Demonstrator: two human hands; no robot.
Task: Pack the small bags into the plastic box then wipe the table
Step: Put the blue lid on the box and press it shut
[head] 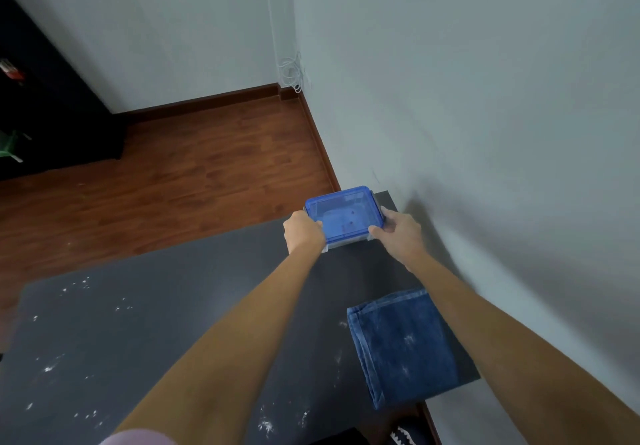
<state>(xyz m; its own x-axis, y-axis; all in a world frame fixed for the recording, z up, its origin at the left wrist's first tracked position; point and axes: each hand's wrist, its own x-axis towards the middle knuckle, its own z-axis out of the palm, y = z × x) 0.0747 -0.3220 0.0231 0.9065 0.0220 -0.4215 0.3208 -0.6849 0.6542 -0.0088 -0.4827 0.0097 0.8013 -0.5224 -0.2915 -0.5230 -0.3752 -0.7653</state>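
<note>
A clear plastic box (344, 215) with a blue see-through lid sits at the far right corner of the dark table (194, 292). My left hand (303, 231) grips its left end and my right hand (398, 231) grips its right end. The lid is on the box. Faint reddish shapes show through the lid; I cannot tell what they are. A folded blue denim cloth (401, 347) lies on the table's right edge, nearer to me, under my right forearm. White powder specks (83, 283) are scattered over the tabletop and the cloth.
A pale wall (485, 115) runs close along the table's right side. Wooden floor (194, 174) lies beyond the far edge. A dark cabinet (41, 105) stands at far left, and white cables (292, 74) hang in the room corner.
</note>
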